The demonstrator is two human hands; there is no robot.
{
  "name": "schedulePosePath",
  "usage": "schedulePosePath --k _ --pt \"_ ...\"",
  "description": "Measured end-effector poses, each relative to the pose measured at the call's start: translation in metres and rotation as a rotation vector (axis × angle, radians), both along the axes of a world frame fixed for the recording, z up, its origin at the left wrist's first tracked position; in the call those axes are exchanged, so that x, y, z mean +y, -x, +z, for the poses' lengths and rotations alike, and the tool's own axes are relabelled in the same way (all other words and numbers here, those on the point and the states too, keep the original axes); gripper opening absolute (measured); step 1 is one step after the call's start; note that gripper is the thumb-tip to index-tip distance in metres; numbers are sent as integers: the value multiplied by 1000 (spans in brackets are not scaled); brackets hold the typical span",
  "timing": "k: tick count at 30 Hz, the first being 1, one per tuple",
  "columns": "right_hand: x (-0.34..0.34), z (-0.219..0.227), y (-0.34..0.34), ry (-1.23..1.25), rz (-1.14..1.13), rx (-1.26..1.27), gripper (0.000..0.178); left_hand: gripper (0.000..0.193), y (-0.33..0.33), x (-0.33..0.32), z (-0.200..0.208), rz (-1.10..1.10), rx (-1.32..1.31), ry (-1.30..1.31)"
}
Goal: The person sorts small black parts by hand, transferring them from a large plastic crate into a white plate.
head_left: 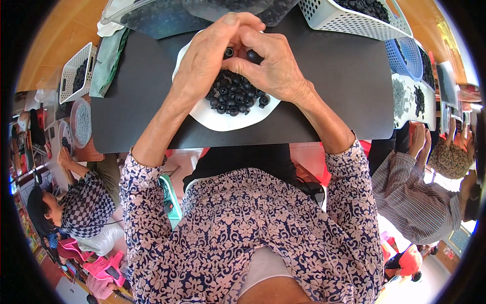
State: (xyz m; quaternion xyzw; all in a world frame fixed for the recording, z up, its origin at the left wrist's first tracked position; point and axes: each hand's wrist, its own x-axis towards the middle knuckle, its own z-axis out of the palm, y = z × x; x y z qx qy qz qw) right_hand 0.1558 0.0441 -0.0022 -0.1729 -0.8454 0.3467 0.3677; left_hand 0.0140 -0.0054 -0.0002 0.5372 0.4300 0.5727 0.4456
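My left hand [210, 55] and my right hand [278, 63] meet over a white plate [217, 120] with a wavy rim. A heap of small, round black plastic pieces [238, 96] with holes in them lies on the plate. My right hand is closed, with one round black piece [254, 56] between its thumb and curled fingers. My left hand curves around the far side with its fingertips bent toward the right hand. Another black piece [229, 52] shows beside its palm. What the left fingers hold is hidden.
The dark table [344, 96] carries a large clear bin [167, 23] of black parts and a white perforated basket [349, 23] at the back. A green-grey cloth [109, 66] lies at the left edge. People sit working on the left [76, 202] and right [420, 197].
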Motion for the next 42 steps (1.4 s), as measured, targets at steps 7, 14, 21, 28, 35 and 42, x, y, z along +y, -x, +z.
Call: schedulePosePath --k 7,14,21,28,35,42 --pt "-1 -8 5 -61 -14 104 23 51 -12 1 -9 148 10 -24" --pt "2 -6 4 -51 -51 116 20 48 -19 4 -11 171 -160 27" --pt "9 -5 1 199 44 190 19 44 2 -1 11 104 181 88" --pt "14 4 -7 850 232 443 38 25 45 -9 2 244 661 -41" --pt "23 -7 -10 960 317 429 38 25 29 -13 -6 218 1389 -245" --pt "18 -2 -10 873 254 378 37 24 28 -12 -7 116 1372 -138"
